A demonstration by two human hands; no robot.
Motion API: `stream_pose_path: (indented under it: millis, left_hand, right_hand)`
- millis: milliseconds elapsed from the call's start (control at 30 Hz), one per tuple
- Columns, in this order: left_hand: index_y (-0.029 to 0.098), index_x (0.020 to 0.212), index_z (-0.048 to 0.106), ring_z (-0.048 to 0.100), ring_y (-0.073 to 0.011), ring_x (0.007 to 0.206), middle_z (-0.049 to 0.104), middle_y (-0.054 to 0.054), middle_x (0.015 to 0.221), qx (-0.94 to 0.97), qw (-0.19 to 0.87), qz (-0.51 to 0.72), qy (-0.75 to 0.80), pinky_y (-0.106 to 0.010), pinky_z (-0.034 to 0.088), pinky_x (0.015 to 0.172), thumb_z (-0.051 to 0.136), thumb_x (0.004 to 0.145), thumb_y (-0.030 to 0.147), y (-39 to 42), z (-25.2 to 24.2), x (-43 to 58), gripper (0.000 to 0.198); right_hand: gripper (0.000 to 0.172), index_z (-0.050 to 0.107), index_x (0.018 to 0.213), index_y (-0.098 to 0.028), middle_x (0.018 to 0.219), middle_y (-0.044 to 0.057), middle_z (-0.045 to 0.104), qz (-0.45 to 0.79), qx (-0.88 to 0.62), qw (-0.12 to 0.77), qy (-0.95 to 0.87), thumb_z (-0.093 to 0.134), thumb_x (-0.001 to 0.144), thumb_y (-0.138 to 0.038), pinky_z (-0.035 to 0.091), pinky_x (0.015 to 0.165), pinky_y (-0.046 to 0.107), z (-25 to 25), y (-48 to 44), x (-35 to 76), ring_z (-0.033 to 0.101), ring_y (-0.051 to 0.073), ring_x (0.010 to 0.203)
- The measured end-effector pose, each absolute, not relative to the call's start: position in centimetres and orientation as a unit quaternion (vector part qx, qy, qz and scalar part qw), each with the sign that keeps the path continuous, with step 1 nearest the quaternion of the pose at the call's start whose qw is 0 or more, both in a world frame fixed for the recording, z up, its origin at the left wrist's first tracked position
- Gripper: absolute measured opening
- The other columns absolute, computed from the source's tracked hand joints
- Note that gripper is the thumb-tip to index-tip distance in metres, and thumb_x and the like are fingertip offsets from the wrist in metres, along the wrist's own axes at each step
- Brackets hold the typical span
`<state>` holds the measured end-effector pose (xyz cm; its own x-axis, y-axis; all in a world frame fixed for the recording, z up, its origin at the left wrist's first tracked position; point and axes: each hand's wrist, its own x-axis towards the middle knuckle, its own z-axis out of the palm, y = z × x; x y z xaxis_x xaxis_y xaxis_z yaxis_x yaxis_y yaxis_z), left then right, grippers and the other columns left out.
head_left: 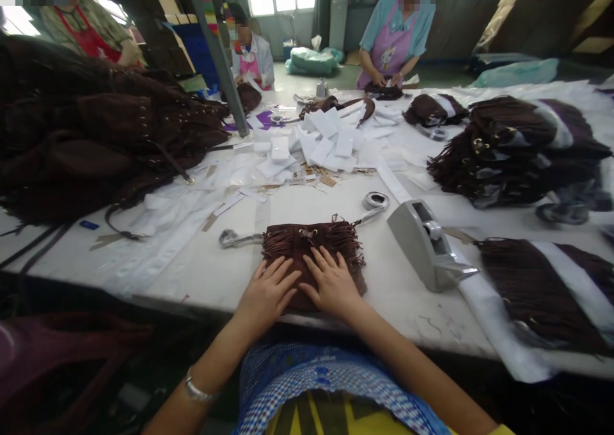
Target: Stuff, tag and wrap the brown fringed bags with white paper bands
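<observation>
A dark brown fringed handbag [309, 238] lies flat at the table's near edge, in front of my body. My left hand [269, 288] rests on its left side with the fingers spread. On its right side lies my right hand [333, 284], palm down, fingers also apart. Wrapped strap ends stick out from the bag: one to the left [240, 238], and a coiled strap [375, 201] at the upper right. A grey tape dispenser [422, 246] stands to the right of the bag.
A big heap of brown bags [96, 128] fills the left. Stacked bags with white bands [522, 147] stand at the right, above another banded bag [542, 288]. White paper packets [330, 134] are piled mid-table. Several co-workers stand or sit beyond, beside a slanted metal post [218, 51].
</observation>
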<state>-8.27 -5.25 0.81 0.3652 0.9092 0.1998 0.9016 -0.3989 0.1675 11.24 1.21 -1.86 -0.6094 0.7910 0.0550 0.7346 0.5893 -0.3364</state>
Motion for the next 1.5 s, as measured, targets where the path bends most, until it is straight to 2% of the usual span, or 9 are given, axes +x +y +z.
stream_pose_path:
  millis: [100,233,333,467,633,833,1033,1267,1500]
  left_hand:
    - [0.025,0.146,0.043,0.04,-0.0246,0.141,0.048,-0.008,0.15,0.82,0.021,0.103,0.563,-0.047,0.039,0.111,0.046,0.098,0.025,-7.4,-1.1,-9.4,0.048]
    - [0.026,0.136,0.054,0.052,-0.0273,0.132,0.059,-0.007,0.14,0.805,0.0,0.142,0.576,-0.062,0.017,0.118,0.051,0.096,0.026,-9.6,0.5,-9.2,0.041]
    - [0.025,0.123,0.064,0.064,-0.0244,0.117,0.068,-0.007,0.127,0.743,0.023,0.259,0.616,-0.051,0.033,0.115,0.052,0.095,0.027,-7.7,3.0,-7.0,0.03]
    - [0.022,0.115,0.066,0.072,-0.0198,0.085,0.074,-0.007,0.106,0.585,0.259,0.378,0.67,-0.031,0.057,0.079,0.058,0.091,0.039,-1.9,3.5,-4.9,0.03]
    - [0.014,0.085,0.067,0.065,-0.0149,0.048,0.073,-0.007,0.072,0.455,0.484,0.364,0.653,-0.021,0.047,0.041,0.058,0.089,0.052,2.7,1.3,-4.0,0.039]
    - [0.011,0.095,0.066,0.074,-0.0185,0.081,0.074,-0.015,0.1,0.317,0.625,0.384,0.602,-0.028,0.061,0.071,0.062,0.091,0.035,1.9,0.5,-2.3,0.025]
    - [0.013,0.101,0.069,0.072,-0.0172,0.087,0.073,-0.014,0.105,0.261,0.633,0.42,0.596,-0.022,0.059,0.064,0.066,0.087,0.03,2.2,-0.5,-2.3,0.022]
    - [0.013,0.101,0.072,0.071,-0.0226,0.098,0.074,-0.013,0.104,0.274,0.641,0.439,0.567,-0.027,0.059,0.076,0.081,0.071,0.045,2.1,-2.1,-2.5,0.045]
    - [0.013,0.106,0.072,0.071,-0.0254,0.099,0.075,-0.014,0.106,0.258,0.645,0.453,0.558,-0.029,0.059,0.076,0.084,0.062,0.054,2.1,-3.1,-2.7,0.062]
  right_hand:
    - [0.068,0.039,0.15,-0.021,0.159,0.015,0.029,0.157,-0.446,0.105,-0.875,0.047,0.093,-0.059,0.014,0.116,0.064,-2.0,-1.2,12.1,0.021,0.035,0.148]
    - [0.067,0.036,0.151,-0.024,0.161,0.012,0.025,0.168,-0.443,0.121,-0.873,0.046,0.094,-0.058,0.011,0.118,0.062,-2.2,-3.2,12.7,0.016,0.033,0.15]
    - [0.067,0.038,0.151,-0.024,0.161,0.012,0.026,0.17,-0.442,0.125,-0.872,0.047,0.094,-0.058,0.01,0.118,0.062,-2.2,-3.3,12.7,0.016,0.034,0.15]
    - [0.068,0.039,0.15,-0.021,0.16,0.012,0.027,0.17,-0.434,0.129,-0.875,0.048,0.093,-0.057,0.011,0.12,0.059,-2.0,-3.1,12.8,0.017,0.033,0.149]
    - [0.069,0.037,0.151,-0.022,0.158,0.012,0.032,0.189,-0.422,0.14,-0.876,0.05,0.093,-0.056,0.014,0.12,0.058,-1.9,-3.0,13.1,0.02,0.033,0.149]
    - [0.067,0.045,0.146,-0.017,0.153,0.016,0.041,0.216,-0.417,0.152,-0.87,0.051,0.092,-0.057,0.012,0.121,0.057,-2.0,-2.6,13.2,0.026,0.032,0.147]
    - [0.065,0.045,0.145,-0.018,0.153,0.013,0.042,0.26,-0.394,0.166,-0.866,0.057,0.09,-0.051,0.015,0.122,0.054,-2.2,-2.5,13.8,0.027,0.031,0.146]
    - [0.023,0.072,0.102,-0.025,0.101,0.0,0.075,0.323,-0.351,0.213,-0.853,0.05,0.098,-0.028,0.05,0.091,0.024,2.6,3.1,16.6,0.069,0.015,0.096]
    - [0.043,0.055,0.135,-0.015,0.141,0.013,0.055,0.078,-0.535,0.136,-0.83,0.059,0.093,-0.023,0.041,0.107,0.032,5.5,23.5,14.8,0.053,0.024,0.128]
